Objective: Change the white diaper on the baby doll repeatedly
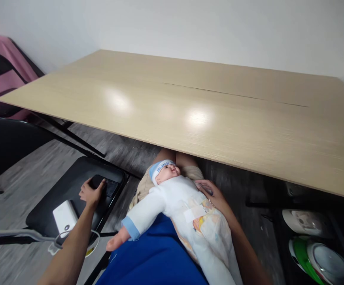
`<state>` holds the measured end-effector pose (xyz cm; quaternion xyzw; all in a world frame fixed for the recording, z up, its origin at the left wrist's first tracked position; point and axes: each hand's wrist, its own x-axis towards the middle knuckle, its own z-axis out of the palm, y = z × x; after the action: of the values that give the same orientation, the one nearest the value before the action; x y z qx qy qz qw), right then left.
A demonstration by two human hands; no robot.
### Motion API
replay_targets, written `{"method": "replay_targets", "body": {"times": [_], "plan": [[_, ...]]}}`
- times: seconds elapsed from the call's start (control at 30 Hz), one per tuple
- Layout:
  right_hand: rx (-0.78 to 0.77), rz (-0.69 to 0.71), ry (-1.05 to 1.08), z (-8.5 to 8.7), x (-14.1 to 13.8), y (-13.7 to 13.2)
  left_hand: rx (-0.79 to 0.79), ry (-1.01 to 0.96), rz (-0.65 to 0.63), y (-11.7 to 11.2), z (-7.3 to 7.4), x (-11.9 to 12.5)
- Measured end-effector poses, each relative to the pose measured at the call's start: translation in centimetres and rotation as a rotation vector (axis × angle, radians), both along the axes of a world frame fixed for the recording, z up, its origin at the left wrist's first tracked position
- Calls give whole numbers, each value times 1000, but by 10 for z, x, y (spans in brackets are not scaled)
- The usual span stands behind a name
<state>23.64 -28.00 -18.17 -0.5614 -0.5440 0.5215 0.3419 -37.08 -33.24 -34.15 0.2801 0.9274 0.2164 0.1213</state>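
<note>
A baby doll in a white outfit with blue cuffs and a blue-and-white cap lies face up across my lap. Against its side, near the shoulder, my right hand holds it, with the forearm along its body. Out to the left, my left hand is closed around a dark, flat object on the black chair seat; its kind is hard to make out. Beside that wrist a white power bank rests on the seat, with a white cable near it.
A wide light-wood table spans the view ahead, its front edge over my knees. Another black chair back stands at the left. A pink cloth hangs at the far left. Bowl-like items, green and white, sit low at the right.
</note>
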Motion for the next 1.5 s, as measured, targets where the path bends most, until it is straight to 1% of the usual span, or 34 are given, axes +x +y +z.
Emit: {"method": "replay_targets", "body": {"times": [0.23,0.47,0.77,0.97,1.07,1.13,1.2,1.23,1.27,1.3,1.37,1.4,1.43,1.47,1.5], "plan": [[2,3,-7,-1,1,1,7,-15,33,3,-1,-3],[-2,-3,-9,-1,0,1,13,-26,38,2,-1,-4],[-3,-7,-5,0,-1,1,0,-20,24,2,4,0],[-15,-8,-2,3,-2,0,9,-29,25,1,14,7],[-15,-10,0,4,-3,0,9,-23,24,3,23,15],[-1,-16,-9,8,-1,0,25,13,31,8,32,24],[20,-24,-36,18,6,-3,59,89,40,17,46,38],[28,-28,-57,25,12,-5,86,137,27,24,56,47],[29,-24,-81,33,17,-9,123,178,-13,31,70,57],[23,-9,-106,43,24,-14,169,204,-81,38,86,70],[-9,62,-141,64,34,-25,317,164,-345,51,127,100],[-30,104,-148,73,37,-30,400,79,-489,56,152,119],[-48,137,-149,82,39,-35,482,-24,-602,60,178,140],[-62,154,-148,89,40,-39,516,-143,-726,63,205,162],[-72,154,-147,94,39,-42,512,-258,-863,64,232,186]]}}
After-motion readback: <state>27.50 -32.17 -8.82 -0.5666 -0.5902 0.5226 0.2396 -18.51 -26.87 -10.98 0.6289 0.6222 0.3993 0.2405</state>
